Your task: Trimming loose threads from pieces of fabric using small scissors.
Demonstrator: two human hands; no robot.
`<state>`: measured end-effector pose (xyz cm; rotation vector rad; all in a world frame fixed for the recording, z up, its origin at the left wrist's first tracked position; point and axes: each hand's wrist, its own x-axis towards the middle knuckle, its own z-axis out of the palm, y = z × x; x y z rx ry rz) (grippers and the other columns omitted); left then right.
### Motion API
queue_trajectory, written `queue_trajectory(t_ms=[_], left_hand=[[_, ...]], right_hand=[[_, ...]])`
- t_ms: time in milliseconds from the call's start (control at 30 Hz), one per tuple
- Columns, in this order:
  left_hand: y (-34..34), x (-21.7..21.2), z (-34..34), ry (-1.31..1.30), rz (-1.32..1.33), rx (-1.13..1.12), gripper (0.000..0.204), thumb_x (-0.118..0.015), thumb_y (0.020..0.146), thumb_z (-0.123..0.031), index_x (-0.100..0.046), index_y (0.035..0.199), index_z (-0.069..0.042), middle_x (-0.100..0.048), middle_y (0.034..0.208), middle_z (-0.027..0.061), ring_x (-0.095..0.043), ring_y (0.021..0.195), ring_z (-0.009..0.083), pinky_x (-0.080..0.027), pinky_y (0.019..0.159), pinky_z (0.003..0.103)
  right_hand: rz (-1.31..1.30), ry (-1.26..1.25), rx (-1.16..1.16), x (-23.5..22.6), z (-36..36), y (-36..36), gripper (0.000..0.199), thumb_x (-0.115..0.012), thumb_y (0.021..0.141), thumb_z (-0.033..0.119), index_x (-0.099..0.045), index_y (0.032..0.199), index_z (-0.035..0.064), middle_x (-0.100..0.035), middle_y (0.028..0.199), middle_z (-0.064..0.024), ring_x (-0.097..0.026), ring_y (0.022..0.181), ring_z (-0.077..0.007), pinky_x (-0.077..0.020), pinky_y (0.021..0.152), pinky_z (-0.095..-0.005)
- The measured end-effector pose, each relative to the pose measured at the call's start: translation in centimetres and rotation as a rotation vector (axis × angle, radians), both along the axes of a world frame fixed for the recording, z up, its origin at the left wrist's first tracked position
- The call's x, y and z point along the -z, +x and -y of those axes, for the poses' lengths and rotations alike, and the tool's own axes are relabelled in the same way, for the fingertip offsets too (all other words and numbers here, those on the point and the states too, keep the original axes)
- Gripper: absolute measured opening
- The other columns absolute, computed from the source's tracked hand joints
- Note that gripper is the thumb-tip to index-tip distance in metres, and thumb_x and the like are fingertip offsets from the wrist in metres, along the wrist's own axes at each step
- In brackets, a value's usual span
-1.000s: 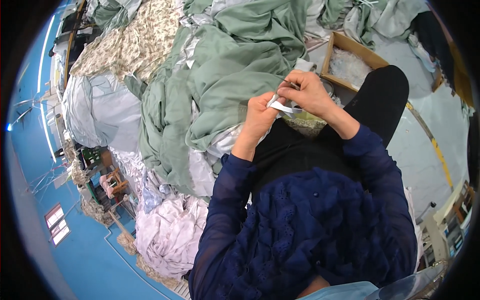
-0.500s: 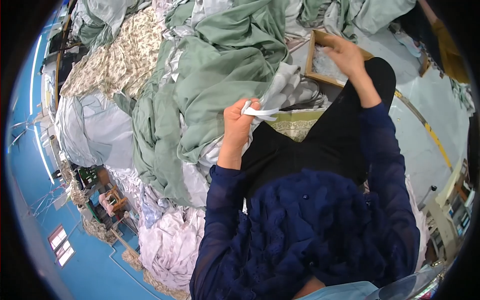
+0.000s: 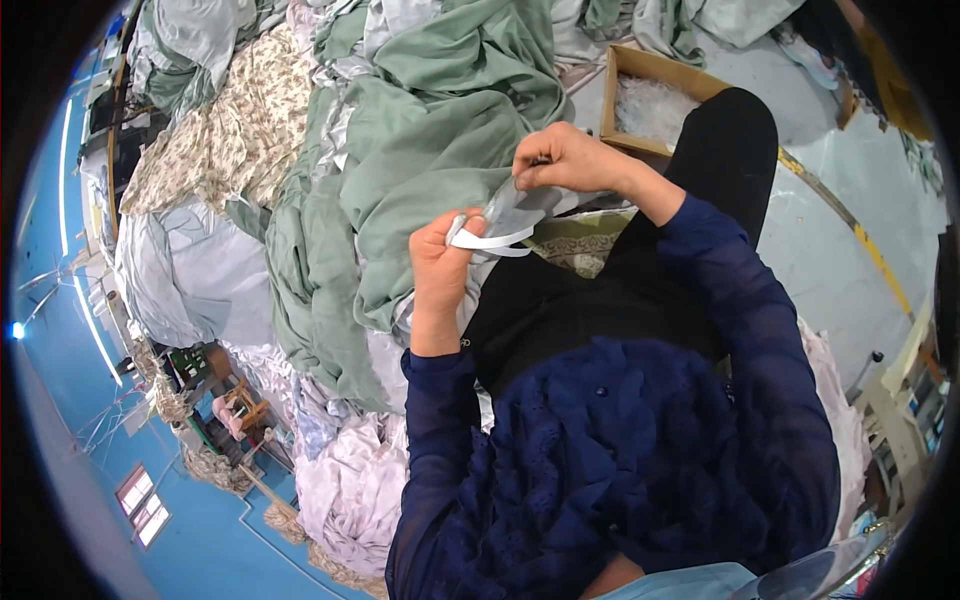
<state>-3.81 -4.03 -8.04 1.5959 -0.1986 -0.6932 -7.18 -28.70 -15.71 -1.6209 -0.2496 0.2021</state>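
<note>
Left hand (image 3: 440, 268) pinches a white strip (image 3: 492, 240); right hand (image 3: 568, 160), at one o'clock from it, grips a clear bag (image 3: 520, 207) — probably opening it; next, the strip wants feeding into that mouth.

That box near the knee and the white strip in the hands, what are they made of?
The box looks like plain brown cardboard, matte, with raw cut edges. The white strip, held by the left hand, seems a flat elastic or woven tape, since it curls in soft loops; I cannot tell which.
</note>
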Motion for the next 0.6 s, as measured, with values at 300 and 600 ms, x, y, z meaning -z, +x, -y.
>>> queue_trajectory(t_ms=[300, 600], left_hand=[[1.5, 0.9, -0.1, -0.033, 0.096, -0.297, 0.008, -0.065, 0.090, -0.005, -0.068, 0.095, 0.002, -0.064, 0.087, -0.0018, -0.053, 0.078, 0.0042, -0.042, 0.071, 0.019], [3.4, 2.4, -0.8, -0.108, 0.021, -0.401, 0.012, -0.064, 0.093, -0.008, -0.067, 0.099, 0.002, -0.066, 0.093, 0.0007, -0.058, 0.083, 0.0065, -0.045, 0.077, 0.021]], right_hand=[[-0.346, -0.441, 0.594, 3.7, 2.6, -0.9, 0.025, -0.072, 0.077, 0.022, -0.069, 0.090, 0.0008, -0.072, 0.090, -0.0146, -0.069, 0.080, -0.0301, -0.0526, 0.070, -0.0376], [-0.390, -1.045, 0.015, 14.8, 0.6, -4.2, 0.029, -0.073, 0.070, 0.017, -0.075, 0.098, 0.0173, -0.072, 0.096, -0.0095, -0.067, 0.095, -0.0291, -0.0539, 0.080, -0.0415]])
